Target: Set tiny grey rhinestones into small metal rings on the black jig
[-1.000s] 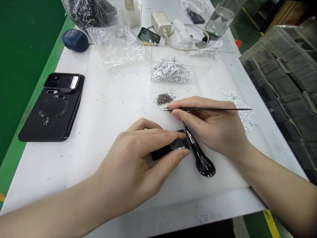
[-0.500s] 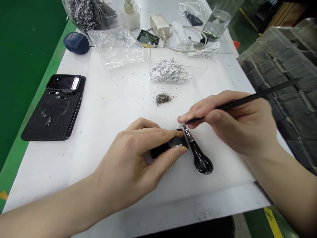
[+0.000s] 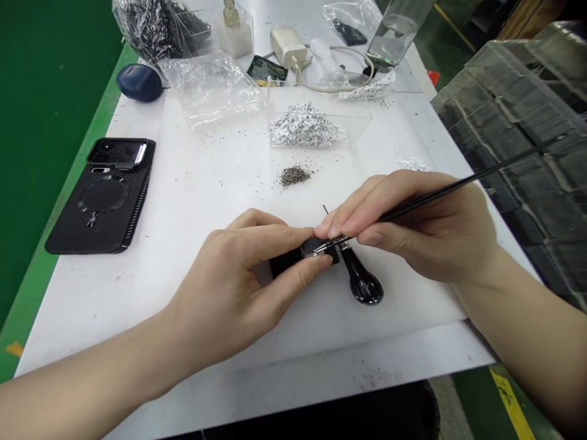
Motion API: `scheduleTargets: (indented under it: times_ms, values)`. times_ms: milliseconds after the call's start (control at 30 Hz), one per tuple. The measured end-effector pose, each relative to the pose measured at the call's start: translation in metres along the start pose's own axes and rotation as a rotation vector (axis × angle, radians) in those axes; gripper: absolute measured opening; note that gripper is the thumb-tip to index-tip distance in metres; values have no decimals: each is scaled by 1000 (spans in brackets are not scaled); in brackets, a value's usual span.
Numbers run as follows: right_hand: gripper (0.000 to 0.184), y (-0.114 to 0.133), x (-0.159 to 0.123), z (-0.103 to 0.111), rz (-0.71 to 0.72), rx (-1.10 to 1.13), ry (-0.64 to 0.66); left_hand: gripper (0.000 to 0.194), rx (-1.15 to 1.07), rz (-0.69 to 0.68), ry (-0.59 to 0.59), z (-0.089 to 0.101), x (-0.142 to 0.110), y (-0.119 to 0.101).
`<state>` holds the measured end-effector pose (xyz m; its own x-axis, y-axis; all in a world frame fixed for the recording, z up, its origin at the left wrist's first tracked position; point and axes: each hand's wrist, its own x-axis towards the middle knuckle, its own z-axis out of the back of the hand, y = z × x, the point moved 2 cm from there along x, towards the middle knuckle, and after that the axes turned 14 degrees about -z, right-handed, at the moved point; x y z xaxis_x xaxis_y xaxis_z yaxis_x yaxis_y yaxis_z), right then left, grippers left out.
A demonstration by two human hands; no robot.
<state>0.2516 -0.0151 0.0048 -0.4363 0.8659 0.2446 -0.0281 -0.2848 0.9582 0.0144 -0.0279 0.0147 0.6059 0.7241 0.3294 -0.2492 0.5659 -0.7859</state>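
Observation:
My left hand pinches a small black block flat on the white table, thumb and forefinger closed around its right end. My right hand is closed on thin black tweezers, whose tips touch the top of the block beside my left fingertips. A black bulb-handled tool lies on the table just right of the block, under my right hand. A small pile of tiny grey parts sits a little beyond the hands.
A black phone case lies at the left. Behind are a clear tray of white shredded bits, plastic bags, a dark blue mouse, a white charger with cable, and a clear bottle. Stacked trays stand right.
My right hand swung the tweezers from the grey pile area down to the block; their tips now touch it. The left hand kept its pinch on the block.

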Motion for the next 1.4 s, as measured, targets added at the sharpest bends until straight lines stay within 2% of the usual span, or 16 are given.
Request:
scheduleTargets:
  times_ms: [133,367,667,833,1233,1300,1400]
  values:
    - [30,2,-3,1,-73,-49,-7,17,-17,0,2,0,-1,1]
    - [23,4,-4,-2,-107,-36,-57,16,-12,-17,-29,-2,-3,4]
    - [26,1,0,1,-42,-16,17,16,11,9,13,-1,-1,2]
    - [28,-1,0,2,-64,33,31,16,-11,-16,-26,-2,-2,4]
    - [23,4,1,2,-85,-17,43,17,-15,-2,16,0,0,1]
    - [17,3,1,2,-126,-8,-9,17,-11,4,22,0,0,1]
    - [10,0,4,0,-185,53,-217,18,-3,2,14,0,0,1]
